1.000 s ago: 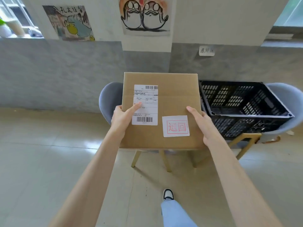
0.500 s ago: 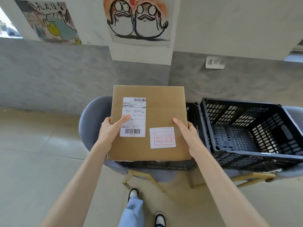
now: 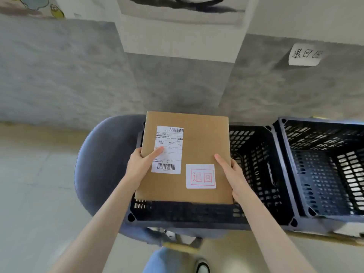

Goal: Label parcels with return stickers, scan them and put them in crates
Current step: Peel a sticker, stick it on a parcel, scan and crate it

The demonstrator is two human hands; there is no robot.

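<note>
Two hands carry a flat brown cardboard parcel (image 3: 187,154) in the head view, level and face up, directly over a black slatted crate (image 3: 256,174) that sits on a grey-blue chair (image 3: 102,164). Whether the parcel's underside touches the crate's rim cannot be told. The left hand (image 3: 138,166) clamps the parcel's left edge, thumb lying on top across the white shipping label (image 3: 168,149), the other fingers hidden beneath. The right hand (image 3: 233,174) clamps the parcel's right edge the same way, thumb flat on the cardboard, fingers wrapped under. Just beside that thumb, toward the parcel's near right corner, sits a white return sticker (image 3: 201,176) with a red boxed stamp. A second black crate (image 3: 325,168) stands touching the first on its right, with nothing seen inside. Above that second crate, on the grey wall (image 3: 59,75), hangs a small handwritten paper sign (image 3: 305,55). Below the first crate, at the bottom edge, a blue trouser leg (image 3: 157,261) and a shoe (image 3: 202,266) show on the pale floor.
</note>
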